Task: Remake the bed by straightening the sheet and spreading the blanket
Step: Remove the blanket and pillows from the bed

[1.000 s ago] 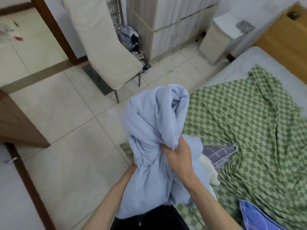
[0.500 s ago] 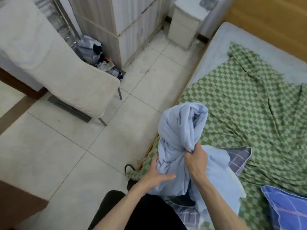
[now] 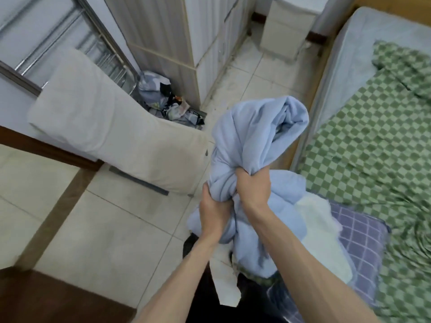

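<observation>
A bunched light-blue blanket (image 3: 254,141) hangs in front of me over the bed's left edge. My right hand (image 3: 253,186) grips a thick fold of it near the middle. Just left and lower, my left hand (image 3: 213,209) grips the same bundle. A rumpled green checked sheet (image 3: 373,148) covers the mattress (image 3: 347,50) on the right. A purple plaid pillow (image 3: 359,231) with white stuffing showing lies at the bed's near corner, partly under the blanket.
A cream padded chair (image 3: 112,129) stands on the tiled floor to the left. Behind it are a metal rack (image 3: 98,50), a heap of clothes (image 3: 168,101), a pale wardrobe (image 3: 186,38) and a white nightstand (image 3: 286,31). Dark wooden furniture (image 3: 46,297) sits at the lower left.
My left hand has closed on the blanket beside the right. The bundle has lifted and shifted left toward the chair, and my view has swung left.
</observation>
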Action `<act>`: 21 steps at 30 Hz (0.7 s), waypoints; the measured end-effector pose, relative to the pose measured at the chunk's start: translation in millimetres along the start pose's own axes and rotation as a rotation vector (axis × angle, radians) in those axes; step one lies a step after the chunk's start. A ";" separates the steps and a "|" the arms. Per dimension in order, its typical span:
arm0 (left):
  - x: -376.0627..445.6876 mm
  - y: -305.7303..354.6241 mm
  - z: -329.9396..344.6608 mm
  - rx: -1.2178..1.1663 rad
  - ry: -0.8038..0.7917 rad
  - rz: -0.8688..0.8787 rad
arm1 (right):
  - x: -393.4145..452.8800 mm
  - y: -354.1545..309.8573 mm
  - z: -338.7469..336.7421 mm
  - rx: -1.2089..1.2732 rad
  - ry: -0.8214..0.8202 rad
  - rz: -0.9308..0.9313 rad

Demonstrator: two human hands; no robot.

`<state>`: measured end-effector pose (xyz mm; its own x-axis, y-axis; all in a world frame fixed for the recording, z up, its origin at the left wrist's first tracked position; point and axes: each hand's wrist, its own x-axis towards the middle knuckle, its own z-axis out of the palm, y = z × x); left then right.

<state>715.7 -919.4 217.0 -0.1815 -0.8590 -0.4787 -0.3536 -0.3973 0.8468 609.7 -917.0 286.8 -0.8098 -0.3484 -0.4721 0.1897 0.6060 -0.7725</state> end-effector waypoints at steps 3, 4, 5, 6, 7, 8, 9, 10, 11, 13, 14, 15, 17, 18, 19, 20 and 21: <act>84.3 19.4 -69.2 -0.003 0.082 0.048 | 15.8 -55.0 97.7 0.063 -0.157 -0.023; 111.8 25.1 -91.6 0.016 0.106 0.069 | 23.6 -64.9 129.6 0.094 -0.201 -0.024; 139.6 31.8 -112.5 0.062 0.136 0.105 | 34.1 -73.0 158.7 0.130 -0.238 -0.011; 167.6 38.8 -131.3 0.132 0.159 0.145 | 44.4 -82.9 186.0 0.152 -0.260 -0.009; 194.4 43.9 -147.7 0.203 0.174 0.188 | 56.4 -91.0 213.3 0.180 -0.276 0.002; 219.3 48.8 -162.3 0.276 0.182 0.225 | 69.2 -96.4 239.6 0.216 -0.285 0.028; 243.4 51.6 -176.0 0.340 0.188 0.255 | 80.9 -100.3 264.1 0.257 -0.303 0.061; 265.9 51.3 -187.0 0.392 0.190 0.271 | 90.5 -102.8 285.9 0.293 -0.320 0.092; 285.7 48.9 -196.6 0.427 0.190 0.280 | 99.7 -101.7 305.2 0.327 -0.340 0.119; 319.8 38.1 -209.6 0.463 0.218 0.310 | 117.5 -92.7 339.5 0.390 -0.378 0.149; 336.4 28.7 -212.9 0.496 0.254 0.339 | 127.4 -85.6 355.2 0.408 -0.402 0.167; 352.9 15.1 -213.5 0.574 0.289 0.365 | 138.4 -74.7 371.2 0.411 -0.423 0.183; 385.1 -26.4 -206.1 0.779 0.315 0.382 | 165.6 -42.7 402.0 0.408 -0.442 0.185; 399.4 -50.7 -198.2 0.868 0.291 0.372 | 180.7 -23.0 416.5 0.392 -0.438 0.180; 413.5 -77.1 -188.6 0.971 0.239 0.346 | 196.3 -0.7 428.8 0.350 -0.434 0.190; 425.5 -103.3 -178.5 1.072 0.161 0.297 | 210.3 23.3 437.9 0.284 -0.446 0.229; 436.9 -129.1 -169.3 1.136 0.061 0.233 | 221.8 47.7 443.7 0.200 -0.482 0.296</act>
<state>837.4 -1298.1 -62.3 -0.3165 -0.8997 -0.3005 -0.9430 0.2641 0.2022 685.5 -1282.6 -43.2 -0.3718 -0.4987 -0.7830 0.5076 0.5970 -0.6212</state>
